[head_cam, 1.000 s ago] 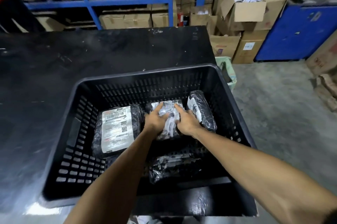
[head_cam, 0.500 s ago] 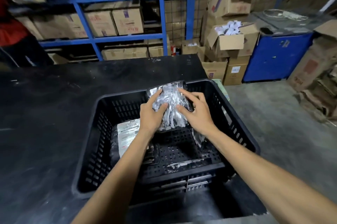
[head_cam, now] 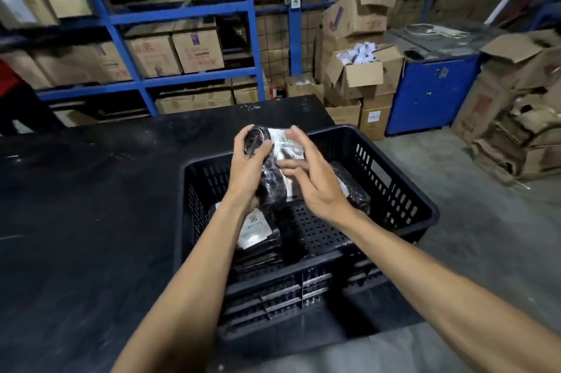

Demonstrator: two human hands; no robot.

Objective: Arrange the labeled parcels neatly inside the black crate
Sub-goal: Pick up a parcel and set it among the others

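Black bench [head_cam: 91,205] lies to my left, with the black crate [head_cam: 403,205] on it. At the crate's left side, one labelled parcel [head_cam: 255,230] already lies flat. My left hand [head_cam: 247,169] grips the raised parcel [head_cam: 273,166] above the crate, fingers closed round it, while my right hand [head_cam: 309,178] touches its label with loose, spread fingers. Another parcel [head_cam: 352,187] lies at the right. I judge the job partly done; this one still needs setting down. Label print is too blurred to read.
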